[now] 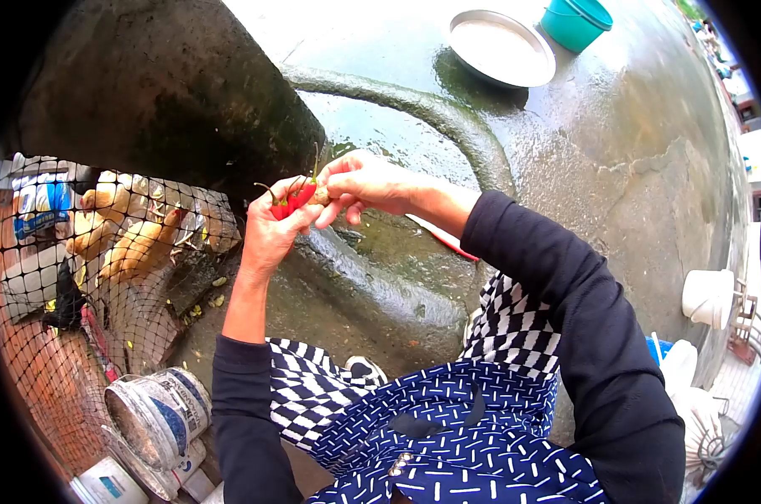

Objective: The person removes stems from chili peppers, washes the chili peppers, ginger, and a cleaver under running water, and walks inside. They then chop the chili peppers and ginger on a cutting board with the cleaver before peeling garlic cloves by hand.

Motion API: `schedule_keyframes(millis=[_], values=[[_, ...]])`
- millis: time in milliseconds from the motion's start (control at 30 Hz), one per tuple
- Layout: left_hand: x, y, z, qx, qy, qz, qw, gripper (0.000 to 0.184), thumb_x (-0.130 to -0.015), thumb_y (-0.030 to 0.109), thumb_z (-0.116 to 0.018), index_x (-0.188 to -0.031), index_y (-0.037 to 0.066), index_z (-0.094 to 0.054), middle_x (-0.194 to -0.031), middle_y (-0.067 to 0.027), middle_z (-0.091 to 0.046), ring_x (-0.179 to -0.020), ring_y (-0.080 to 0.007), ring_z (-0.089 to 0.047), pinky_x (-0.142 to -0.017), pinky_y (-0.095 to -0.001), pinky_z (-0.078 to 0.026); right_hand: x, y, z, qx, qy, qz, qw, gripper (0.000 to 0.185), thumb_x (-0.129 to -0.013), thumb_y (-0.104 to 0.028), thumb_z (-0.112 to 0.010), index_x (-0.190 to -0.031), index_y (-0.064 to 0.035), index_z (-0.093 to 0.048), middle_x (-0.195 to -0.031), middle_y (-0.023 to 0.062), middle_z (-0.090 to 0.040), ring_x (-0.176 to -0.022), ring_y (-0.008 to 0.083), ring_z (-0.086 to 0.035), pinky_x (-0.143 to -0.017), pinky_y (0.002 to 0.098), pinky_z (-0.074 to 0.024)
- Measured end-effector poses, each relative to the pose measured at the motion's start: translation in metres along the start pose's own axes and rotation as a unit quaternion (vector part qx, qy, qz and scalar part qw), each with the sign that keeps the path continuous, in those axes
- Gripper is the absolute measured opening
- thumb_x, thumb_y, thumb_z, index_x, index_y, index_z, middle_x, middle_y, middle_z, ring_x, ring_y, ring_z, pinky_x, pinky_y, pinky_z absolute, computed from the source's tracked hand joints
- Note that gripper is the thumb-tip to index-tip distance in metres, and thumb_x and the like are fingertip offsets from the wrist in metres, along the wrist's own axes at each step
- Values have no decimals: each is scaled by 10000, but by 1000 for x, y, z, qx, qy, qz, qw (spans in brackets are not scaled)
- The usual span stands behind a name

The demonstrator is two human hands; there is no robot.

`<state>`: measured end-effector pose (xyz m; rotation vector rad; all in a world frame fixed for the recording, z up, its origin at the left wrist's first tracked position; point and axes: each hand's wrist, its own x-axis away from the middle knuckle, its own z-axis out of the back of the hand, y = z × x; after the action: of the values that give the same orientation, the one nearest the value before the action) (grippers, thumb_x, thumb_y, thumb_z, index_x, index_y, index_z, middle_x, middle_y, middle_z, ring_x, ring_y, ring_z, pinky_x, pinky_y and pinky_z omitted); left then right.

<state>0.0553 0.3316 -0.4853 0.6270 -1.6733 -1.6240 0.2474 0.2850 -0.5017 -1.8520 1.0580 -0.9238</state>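
Observation:
Several red chili peppers (294, 202) with dark green stems are gripped in my left hand (271, 225), its fingers wrapped round them. Beside them, my right hand (365, 185) has its thumb and forefinger closed on a small tan, knobbly piece (320, 196), too small to name surely. The two hands nearly meet above the wet concrete channel. Under my right forearm lies a long white and red object (442, 236), partly hidden.
A metal basin (502, 49) and a teal bucket (576, 23) stand on the wet ground ahead. A dark block (170, 92) rises at left, above netting with chickens (137, 244) behind it. Stacked buckets (158, 416) sit lower left, a white bucket (707, 298) at right.

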Motion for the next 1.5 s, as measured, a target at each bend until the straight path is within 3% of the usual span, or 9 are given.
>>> schedule_keyframes(millis=[100,300,433,567,633,700,933,1267,1500], values=[[-1,3,2,5,-5,11,1000,331,-783,44,-676,-1093,6,-567,-896,-12,-632,-685,-41,-551,-519,-177,-430,4,-4,-1,-64,-14,-4,998,203,-862,-191,-524,-903,5,-554,-890,116,-644,-771,164,-671,-462,199,-475],[0,5,-5,-6,4,0,1000,315,-776,40,-680,-1069,5,-570,-872,-16,-631,-653,-39,-549,-496,-168,-425,3,-16,-7,154,27,-17,988,256,-782,-227,-585,-845,22,-578,-804,100,-656,-721,163,-674,-499,238,-469],[1,3,-11,-25,24,-13,999,302,-772,25,-673,-1055,-5,-571,-863,-23,-632,-631,-41,-548,-488,-169,-425,2,-16,-7,193,34,-11,980,240,-782,-217,-573,-828,18,-587,-759,93,-655,-697,152,-673,-502,243,-469],[-1,0,-10,-25,25,-6,999,299,-768,25,-673,-1046,-11,-570,-850,-28,-632,-610,-40,-541,-485,-167,-421,1,-11,-4,171,27,-25,984,247,-814,-199,-534,-886,32,-581,-808,105,-653,-736,159,-673,-503,247,-480],[-3,1,-3,21,16,18,999,294,-761,29,-680,-1033,-8,-576,-820,-27,-629,-578,-37,-523,-481,-165,-417,-1,-3,2,43,-17,-4,999,264,-859,-177,-469,-989,38,-551,-898,112,-642,-787,154,-667,-495,224,-499],[-4,2,-1,47,14,28,998,264,-762,52,-686,-1003,-2,-593,-780,-19,-623,-534,-37,-499,-468,-162,-402,1,-7,3,45,-36,-7,998,262,-874,-155,-436,-1028,35,-529,-942,122,-632,-838,166,-662,-507,228,-515],[-6,5,3,112,22,65,991,200,-782,103,-687,-941,13,-606,-744,-9,-611,-494,-39,-475,-445,-156,-358,-1,-8,3,37,0,26,999,277,-860,-233,-577,-989,10,-544,-911,122,-647,-797,159,-665,-471,205,-472],[-2,10,-5,17,51,6,999,252,-710,28,-714,-935,66,-607,-744,44,-584,-563,-7,-467,-486,-150,-363,2,-16,-5,14,6,-9,1000,292,-834,-249,-570,-927,28,-556,-900,141,-658,-746,174,-675,-491,230,-473],[-1,3,-5,-31,-2,-17,999,236,-715,23,-716,-926,62,-617,-709,49,-583,-550,-6,-463,-467,-159,-352,4,-17,-7,117,10,-35,992,298,-769,-250,-624,-854,29,-564,-824,97,-645,-732,169,-677,-514,238,-476]])
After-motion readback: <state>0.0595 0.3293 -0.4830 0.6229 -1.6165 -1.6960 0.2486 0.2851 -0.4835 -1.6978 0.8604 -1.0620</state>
